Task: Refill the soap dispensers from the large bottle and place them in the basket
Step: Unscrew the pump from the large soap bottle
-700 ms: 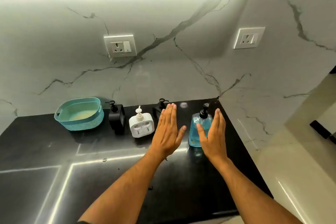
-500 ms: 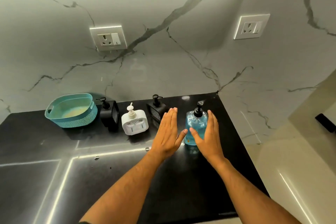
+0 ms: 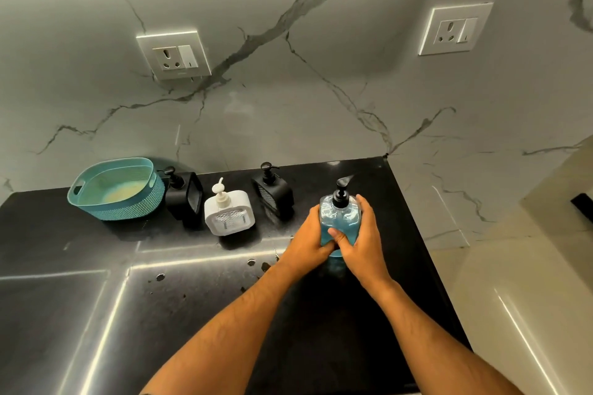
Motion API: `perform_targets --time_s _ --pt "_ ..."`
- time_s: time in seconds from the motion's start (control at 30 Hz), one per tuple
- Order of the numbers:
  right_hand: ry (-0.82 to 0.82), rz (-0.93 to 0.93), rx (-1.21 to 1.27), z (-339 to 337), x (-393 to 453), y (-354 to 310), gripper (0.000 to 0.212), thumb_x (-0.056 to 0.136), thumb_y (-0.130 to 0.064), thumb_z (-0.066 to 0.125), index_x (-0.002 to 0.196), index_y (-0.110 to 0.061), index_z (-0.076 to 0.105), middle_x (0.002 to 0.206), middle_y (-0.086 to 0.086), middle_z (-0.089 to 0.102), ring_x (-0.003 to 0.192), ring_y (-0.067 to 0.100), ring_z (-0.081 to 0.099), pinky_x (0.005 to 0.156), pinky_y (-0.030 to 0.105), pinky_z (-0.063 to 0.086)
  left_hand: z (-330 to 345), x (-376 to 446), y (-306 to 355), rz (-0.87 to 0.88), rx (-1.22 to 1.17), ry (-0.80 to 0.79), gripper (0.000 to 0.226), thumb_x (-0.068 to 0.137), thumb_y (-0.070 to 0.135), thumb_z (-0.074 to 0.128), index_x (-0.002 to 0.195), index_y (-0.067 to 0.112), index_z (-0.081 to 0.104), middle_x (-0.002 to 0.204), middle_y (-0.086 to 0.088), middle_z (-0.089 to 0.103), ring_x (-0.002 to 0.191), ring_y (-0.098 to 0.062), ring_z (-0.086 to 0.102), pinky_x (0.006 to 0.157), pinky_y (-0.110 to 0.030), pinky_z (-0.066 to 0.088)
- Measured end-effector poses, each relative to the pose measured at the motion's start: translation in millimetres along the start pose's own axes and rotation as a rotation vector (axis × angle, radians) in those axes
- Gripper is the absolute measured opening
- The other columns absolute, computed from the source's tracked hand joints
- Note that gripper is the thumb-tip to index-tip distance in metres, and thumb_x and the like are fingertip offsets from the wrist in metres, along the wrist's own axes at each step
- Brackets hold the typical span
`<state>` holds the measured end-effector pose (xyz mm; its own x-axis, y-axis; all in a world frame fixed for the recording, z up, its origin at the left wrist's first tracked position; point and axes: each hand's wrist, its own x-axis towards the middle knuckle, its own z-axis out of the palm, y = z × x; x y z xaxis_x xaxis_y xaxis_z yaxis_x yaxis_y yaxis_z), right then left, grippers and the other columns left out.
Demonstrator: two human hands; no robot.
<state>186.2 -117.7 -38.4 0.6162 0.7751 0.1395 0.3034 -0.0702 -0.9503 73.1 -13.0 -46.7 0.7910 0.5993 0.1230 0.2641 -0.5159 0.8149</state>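
Both hands clasp the large bottle (image 3: 340, 218) of blue soap. The left hand (image 3: 309, 242) wraps its left side; the right hand (image 3: 364, 240) wraps its right side, thumb across the front. The bottle stands upright near the right edge of the black counter (image 3: 192, 298) (black pump on top). To its left, along the back edge, stand a black dispenser (image 3: 274, 197), a white dispenser (image 3: 229, 213) and a second black dispenser (image 3: 186, 197). The teal basket (image 3: 117, 189) sits nearest the back-left corner, just beside the second black dispenser.
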Motion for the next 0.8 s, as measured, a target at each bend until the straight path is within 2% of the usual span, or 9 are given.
perform_targets --time_s 0.17,0.27,0.37,0.5,0.6,0.67,0.8 --pt "0.000 -0.023 0.000 13 -1 -7 0.085 0.087 -0.020 0.082 0.153 -0.036 0.030 0.150 -0.009 0.047 0.136 0.010 0.050 0.108 0.028 0.051 -12 -4 -5 -0.009 0.021 0.022 0.060 0.098 0.019 0.068 0.152 0.022 0.042 0.148 0.005 0.046 0.137 -0.001 0.045 0.114 -0.017 0.037" --pt "0.000 -0.046 0.003 26 -2 -20 0.086 0.085 -0.023 0.083 0.154 -0.032 0.032 0.150 -0.009 0.048 0.137 0.009 0.049 0.109 0.032 0.050 -30 -11 -5 0.011 0.031 0.059 0.060 0.097 0.019 0.068 0.152 0.020 0.044 0.148 0.004 0.047 0.138 -0.002 0.045 0.116 -0.020 0.038" --pt "0.016 -0.092 0.012 40 -3 -42 0.085 0.085 -0.022 0.083 0.154 -0.030 0.034 0.148 -0.011 0.049 0.136 0.003 0.050 0.108 0.026 0.050 -57 -20 -1 0.053 0.007 0.088 0.060 0.096 0.017 0.069 0.151 0.020 0.045 0.146 0.004 0.047 0.139 -0.008 0.046 0.118 -0.025 0.039" --pt "0.046 -0.180 0.035 64 -12 -81 0.083 0.085 -0.016 0.083 0.152 -0.025 0.034 0.143 -0.013 0.050 0.132 -0.007 0.049 0.101 0.011 0.046 -99 -38 7 0.079 -0.010 0.105 0.064 0.096 0.021 0.074 0.152 0.022 0.042 0.148 0.005 0.045 0.139 -0.007 0.046 0.117 -0.022 0.040" --pt "0.045 -0.243 0.073 87 -25 -108 0.082 0.082 -0.012 0.084 0.150 -0.018 0.037 0.141 -0.015 0.051 0.129 -0.005 0.053 0.097 0.011 0.049 -127 -63 9 0.050 -0.051 0.147 0.073 0.090 0.026 0.082 0.151 0.017 0.042 0.144 0.006 0.048 0.134 -0.009 0.052 0.111 -0.024 0.048" --pt "0.025 -0.260 0.101 103 -35 -122 0.081 0.082 -0.009 0.084 0.150 -0.011 0.041 0.141 -0.011 0.054 0.127 -0.002 0.056 0.094 0.012 0.050 -143 -80 8 0.038 -0.086 0.194 0.079 0.084 0.027 0.088 0.147 0.014 0.042 0.137 0.013 0.053 0.128 -0.006 0.057 0.103 -0.023 0.052" --pt "-0.030 -0.259 0.151 140 -60 -141 0.081 0.082 -0.007 0.084 0.150 -0.007 0.041 0.140 -0.003 0.058 0.126 0.005 0.059 0.096 0.016 0.051 -178 -112 -2 -0.014 -0.115 0.269 0.087 0.073 0.018 0.096 0.139 0.027 0.041 0.126 0.017 0.064 0.114 0.002 0.066 0.091 -0.019 0.056"
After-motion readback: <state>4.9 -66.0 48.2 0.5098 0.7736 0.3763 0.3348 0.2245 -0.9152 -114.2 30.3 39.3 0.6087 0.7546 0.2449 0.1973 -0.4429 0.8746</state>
